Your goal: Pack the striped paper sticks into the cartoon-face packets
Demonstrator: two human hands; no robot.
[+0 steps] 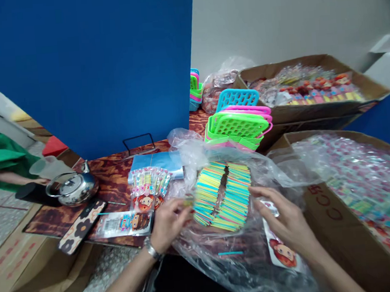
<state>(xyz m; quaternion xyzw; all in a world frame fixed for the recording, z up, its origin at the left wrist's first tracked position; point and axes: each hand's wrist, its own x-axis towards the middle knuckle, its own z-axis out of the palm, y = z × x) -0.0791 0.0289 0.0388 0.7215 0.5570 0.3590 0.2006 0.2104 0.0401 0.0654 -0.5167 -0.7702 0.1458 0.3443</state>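
Observation:
A heap of thin coloured sticks (pixel 224 195) in yellow, green and blue lies on a clear plastic bag (pixel 224 256) in front of me. My left hand (pixel 169 226) is curled at the heap's left edge, fingers pinched on a few sticks. My right hand (pixel 283 217) rests at the right edge, fingers slightly bent and touching the sticks through the plastic. A printed cartoon packet (pixel 282 251) lies under my right wrist. One loose blue stick (pixel 230 253) lies on the bag near me.
Filled cartoon packets (pixel 149 190) and another (pixel 126 222) lie left on the wooden table (pixel 115 168). A metal kettle (pixel 72 188), a patterned phone case (pixel 81 226), stacked plastic baskets (pixel 237 124) and cardboard boxes (pixel 353 223) of packets surround. A blue board (pixel 90 59) stands behind.

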